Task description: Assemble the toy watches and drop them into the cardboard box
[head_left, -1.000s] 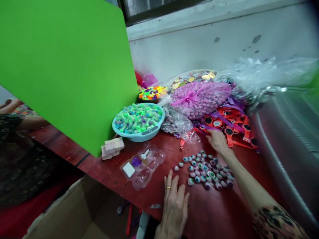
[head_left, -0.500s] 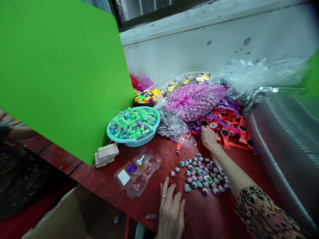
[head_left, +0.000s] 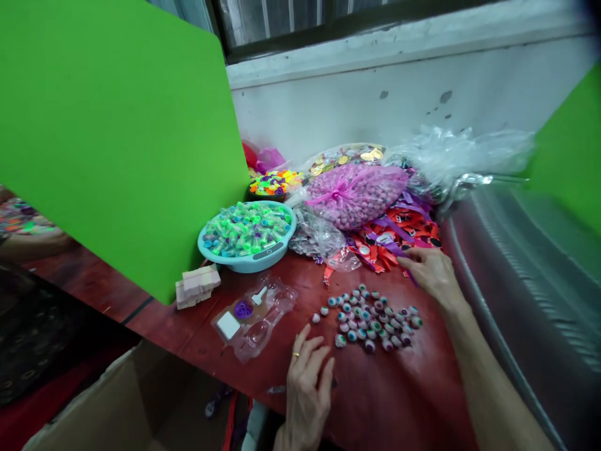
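My left hand (head_left: 305,382) lies flat on the red table (head_left: 385,401) near its front edge, fingers stretched out, a ring on one finger, holding nothing. Just beyond it sits a cluster of several small eyeball-like balls (head_left: 370,316). My right hand (head_left: 429,270) rests past that cluster, at the near edge of a pile of orange and purple toy wristbands (head_left: 399,232); its fingers are curled onto a purple strap. A clear plastic blister tray (head_left: 256,316) holding a white square and a purple ring lies to the left of my left hand.
A light blue bowl (head_left: 244,260) of green and blue capsules stands behind the tray. Bags of purple balls (head_left: 357,194), gold coins (head_left: 347,155) and crumpled clear plastic (head_left: 464,156) fill the back. A metal tub (head_left: 526,282) borders the right. Pink blocks (head_left: 197,285) and a cardboard box (head_left: 117,407) are at left.
My right hand has shifted to the right along the edge of the wristband pile. My left hand has stayed flat on the table. The view has tilted slightly.
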`<state>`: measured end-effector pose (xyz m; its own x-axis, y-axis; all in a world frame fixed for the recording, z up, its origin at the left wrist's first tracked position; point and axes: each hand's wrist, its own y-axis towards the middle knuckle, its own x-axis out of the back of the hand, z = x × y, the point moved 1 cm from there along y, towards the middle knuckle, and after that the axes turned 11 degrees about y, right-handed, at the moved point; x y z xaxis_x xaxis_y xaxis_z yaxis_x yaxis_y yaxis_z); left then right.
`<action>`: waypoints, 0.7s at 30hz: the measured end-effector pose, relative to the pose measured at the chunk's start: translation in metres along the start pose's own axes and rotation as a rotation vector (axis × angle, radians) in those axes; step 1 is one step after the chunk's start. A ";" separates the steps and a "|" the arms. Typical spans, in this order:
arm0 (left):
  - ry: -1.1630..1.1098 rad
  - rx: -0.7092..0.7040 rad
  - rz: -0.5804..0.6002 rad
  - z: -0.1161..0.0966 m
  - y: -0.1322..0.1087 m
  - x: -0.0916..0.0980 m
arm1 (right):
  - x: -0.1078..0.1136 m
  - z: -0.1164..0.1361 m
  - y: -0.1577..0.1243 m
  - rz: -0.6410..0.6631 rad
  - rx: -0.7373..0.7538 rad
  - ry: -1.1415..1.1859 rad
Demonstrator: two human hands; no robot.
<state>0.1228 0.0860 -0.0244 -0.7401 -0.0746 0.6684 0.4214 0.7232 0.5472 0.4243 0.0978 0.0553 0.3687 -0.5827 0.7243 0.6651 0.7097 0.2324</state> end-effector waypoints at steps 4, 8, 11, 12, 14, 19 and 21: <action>-0.538 0.377 0.238 -0.031 0.020 0.007 | 0.014 0.018 -0.068 0.054 0.108 0.208; -1.250 0.711 0.390 -0.071 0.036 0.001 | 0.005 0.040 -0.147 0.178 0.299 0.429; -1.424 0.792 0.360 -0.087 0.044 0.000 | 0.000 0.042 -0.191 0.163 0.370 0.481; -1.430 0.811 0.363 -0.089 0.045 0.001 | 0.000 0.041 -0.200 0.148 0.366 0.482; -1.436 0.839 0.345 -0.088 0.045 0.005 | 0.002 0.035 -0.210 0.146 0.332 0.482; -1.436 0.869 0.327 -0.076 0.038 0.013 | 0.008 0.028 -0.215 0.251 0.244 0.564; -1.449 0.878 0.359 -0.073 0.035 0.015 | 0.007 0.028 -0.217 0.308 0.176 0.620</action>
<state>0.1647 0.0599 0.0419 -0.7199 0.4330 -0.5424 0.6338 0.7287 -0.2595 0.2643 -0.0495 0.0282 0.8593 -0.4260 0.2832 0.3757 0.9013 0.2158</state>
